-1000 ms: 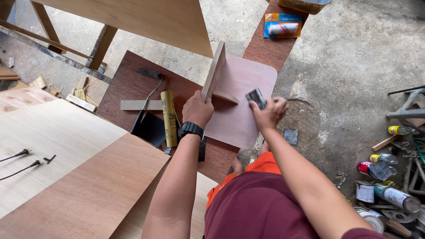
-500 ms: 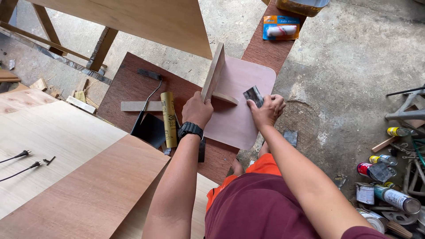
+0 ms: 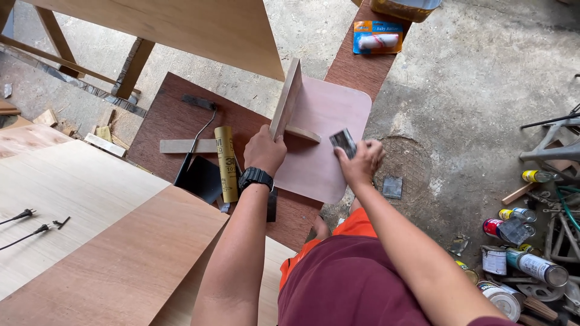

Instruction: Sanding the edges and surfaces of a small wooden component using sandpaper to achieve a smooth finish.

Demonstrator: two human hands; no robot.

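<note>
Upright wooden board point(image 3: 286, 99), steadied by our left hand point(image 3: 264, 150) while right fingers point(image 3: 356, 158) pinch sandpaper point(image 3: 343, 142); it may tip if our grip slackens.

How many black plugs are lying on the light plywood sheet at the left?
2. One black plug lies near the left edge of the light plywood sheet; the second plug lies just below and right of it. More may lie beyond the picture's edge.

A yellow paper roll point(image 3: 227, 163) lies on the dark brown board point(image 3: 175, 115) beside a black-handled tool point(image 3: 199, 130). A packaged paint roller point(image 3: 377, 37) rests farther off. Spray cans point(image 3: 531, 265) cluster on the concrete floor point(image 3: 483, 90); pale plywood sheets point(image 3: 78, 205) lie opposite.
</note>
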